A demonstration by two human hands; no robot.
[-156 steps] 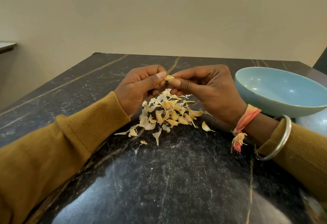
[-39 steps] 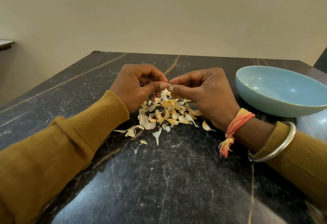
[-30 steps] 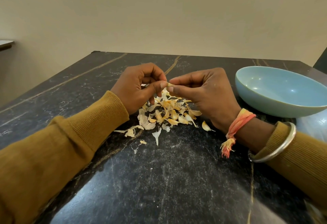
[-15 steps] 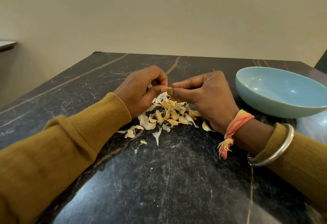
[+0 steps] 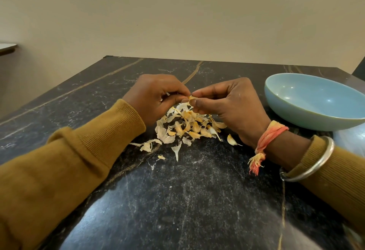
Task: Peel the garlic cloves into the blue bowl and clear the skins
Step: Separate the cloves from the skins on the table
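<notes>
Left hand (image 5: 156, 97) and right hand (image 5: 227, 103) jointly pinch one yellowish garlic clove (image 5: 190, 98) (frame centre) above papery garlic skins (image 5: 187, 126); round light-blue bowl (image 5: 292, 114) at right.

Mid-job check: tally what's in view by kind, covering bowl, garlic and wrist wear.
Blue bowl: 1
Garlic skins pile: 1
Garlic clove pinched between left hand and right hand: 1
Metal bangle: 1
Orange wrist thread: 1
Total: 5
</notes>
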